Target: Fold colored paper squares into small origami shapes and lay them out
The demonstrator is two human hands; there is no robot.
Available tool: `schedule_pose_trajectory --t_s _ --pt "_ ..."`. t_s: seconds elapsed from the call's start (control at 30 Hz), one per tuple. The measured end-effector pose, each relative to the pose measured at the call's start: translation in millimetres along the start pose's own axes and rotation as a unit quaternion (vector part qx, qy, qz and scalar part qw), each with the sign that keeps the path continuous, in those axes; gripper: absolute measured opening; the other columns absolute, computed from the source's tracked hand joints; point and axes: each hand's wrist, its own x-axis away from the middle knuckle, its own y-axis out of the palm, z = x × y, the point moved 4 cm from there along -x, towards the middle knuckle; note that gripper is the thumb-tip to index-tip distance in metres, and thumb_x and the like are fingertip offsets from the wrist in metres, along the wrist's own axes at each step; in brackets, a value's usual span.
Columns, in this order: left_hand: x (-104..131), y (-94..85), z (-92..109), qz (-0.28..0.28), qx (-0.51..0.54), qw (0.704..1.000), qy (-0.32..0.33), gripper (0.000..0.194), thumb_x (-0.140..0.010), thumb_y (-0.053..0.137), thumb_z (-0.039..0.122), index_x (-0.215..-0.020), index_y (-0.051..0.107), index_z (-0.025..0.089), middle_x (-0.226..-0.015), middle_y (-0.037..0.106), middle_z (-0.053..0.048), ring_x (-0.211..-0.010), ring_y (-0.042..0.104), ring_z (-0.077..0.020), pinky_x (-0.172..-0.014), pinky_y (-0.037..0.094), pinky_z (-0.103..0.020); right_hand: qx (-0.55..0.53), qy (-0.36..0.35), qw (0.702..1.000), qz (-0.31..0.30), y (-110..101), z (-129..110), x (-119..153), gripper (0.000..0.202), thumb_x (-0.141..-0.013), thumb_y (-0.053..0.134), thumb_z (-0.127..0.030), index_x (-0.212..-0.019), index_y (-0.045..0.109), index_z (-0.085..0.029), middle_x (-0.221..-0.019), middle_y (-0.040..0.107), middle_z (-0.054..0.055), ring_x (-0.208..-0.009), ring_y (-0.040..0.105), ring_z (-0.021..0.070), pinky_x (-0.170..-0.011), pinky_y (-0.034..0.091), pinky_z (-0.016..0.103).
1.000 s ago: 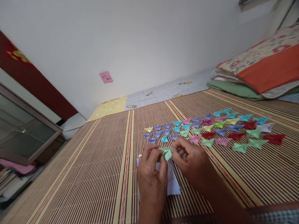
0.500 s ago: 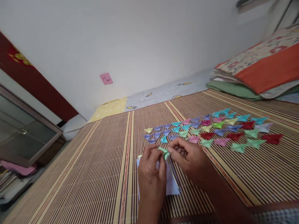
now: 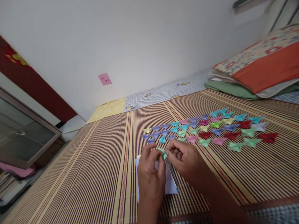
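A small light-green folded paper crane point(image 3: 164, 154) is pinched between my two hands, partly covered by fingers. My left hand point(image 3: 151, 168) grips its left side with thumb and fingertips. On the other side, my right hand point(image 3: 183, 155) pinches its right edge, the remaining fingers curled in. Beneath the hands lies a stack of pale lilac paper sheets point(image 3: 171, 183), partly hidden by my left hand and wrist. Just beyond the hands, several rows of folded paper cranes point(image 3: 204, 142) in blue, green, pink, red and yellow spread out to the right.
A striped bamboo mat point(image 3: 105, 161) covers the bed. At the far right, an orange floral pillow point(image 3: 271, 67) rests on a green one point(image 3: 231, 89). A pink note point(image 3: 105, 79) is stuck to the wall. A glass-doored cabinet point(image 3: 23, 133) stands at the left.
The view has shifted slightly. My right hand's fingers have closed in nearer to my left, covering more of the green paper crane; both hands still hold it.
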Motion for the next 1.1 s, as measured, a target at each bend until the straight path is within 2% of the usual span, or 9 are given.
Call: schedule_pose_trajectory --t_s 0.17,0.3,0.43,0.6,0.8,0.97,1.1 --pt "-1.5 0.0 -1.0 -0.015 0.012 1.0 0.003 0.023 -0.091 0.059 -0.001 -0.092 0.065 0.021 -0.111 0.064 -0.005 -0.103 0.066 -0.0204 -0.086 0.055 -0.035 0.014 -0.036 0.999 -0.024 -1.8 2.4 0.1 0.012 -0.085 0.055 -0.013 -0.076 0.058 -0.021 -0.064 0.053 -0.005 -0.056 0.048 0.0121 -0.054 0.038 0.025" --pt "-2.1 -2.3 -5.0 -0.015 0.004 1.0 -0.005 0.021 -0.092 0.06 0.001 -0.093 0.066 0.022 -0.112 0.064 -0.005 -0.102 0.066 -0.0209 -0.085 0.056 -0.036 0.001 -0.017 0.999 -0.043 -3.7 4.5 0.9 0.012 -0.09 0.056 -0.017 -0.079 0.059 -0.021 -0.065 0.055 -0.005 -0.058 0.051 0.0129 -0.055 0.039 0.025" --pt "-0.7 -4.5 -7.6 -0.009 -0.01 1.0 -0.007 0.021 -0.091 0.061 0.002 -0.092 0.067 0.021 -0.114 0.064 -0.006 -0.104 0.066 -0.0224 -0.086 0.055 -0.039 0.017 -0.031 0.999 -0.006 -11.2 -1.7 0.3 0.007 -0.091 0.06 -0.018 -0.084 0.061 -0.021 -0.073 0.059 -0.002 -0.065 0.054 0.015 -0.061 0.043 0.028" --pt "-1.7 -8.5 -8.7 -0.002 -0.014 1.0 -0.001 0.02 -0.091 0.062 0.002 -0.091 0.068 0.021 -0.117 0.065 -0.007 -0.111 0.066 -0.0234 -0.092 0.055 -0.041 0.022 -0.147 0.987 0.06 -20.4 -17.1 0.7 0.011 -0.092 0.059 -0.011 -0.088 0.065 -0.02 -0.089 0.062 0.003 -0.087 0.06 0.0194 -0.078 0.048 0.033" --pt "-2.0 -10.5 -8.8 -0.037 0.007 0.999 -0.032 0.018 -0.093 0.062 0.006 -0.092 0.07 0.022 -0.118 0.066 -0.007 -0.107 0.067 -0.023 -0.091 0.056 -0.043 0.099 -0.185 0.977 0.027 -4.3 -23.3 2.1 0.013 -0.088 0.06 -0.005 -0.085 0.065 -0.017 -0.091 0.061 0.007 -0.09 0.057 0.0245 -0.079 0.046 0.038" --pt "-1.9 -9.0 -5.3 -0.06 0.034 0.997 -0.046 0.018 -0.092 0.061 0.005 -0.09 0.07 0.021 -0.118 0.068 -0.008 -0.107 0.068 -0.0231 -0.092 0.056 -0.043 0.145 -0.17 0.974 0.027 2.5 -24.8 4.3 0.017 -0.085 0.059 -0.003 -0.077 0.058 -0.018 -0.088 0.061 0.006 -0.087 0.055 0.0247 -0.078 0.042 0.038" --pt "-3.2 -10.7 -5.5 -0.056 0.033 0.997 -0.045 0.019 -0.09 0.062 0.003 -0.088 0.07 0.021 -0.117 0.068 -0.009 -0.109 0.067 -0.024 -0.094 0.056 -0.045 0.169 -0.17 0.971 -0.014 5.8 -22.4 5.5 0.017 -0.087 0.058 -0.005 -0.077 0.058 -0.018 -0.088 0.061 0.007 -0.087 0.054 0.0247 -0.075 0.039 0.037"
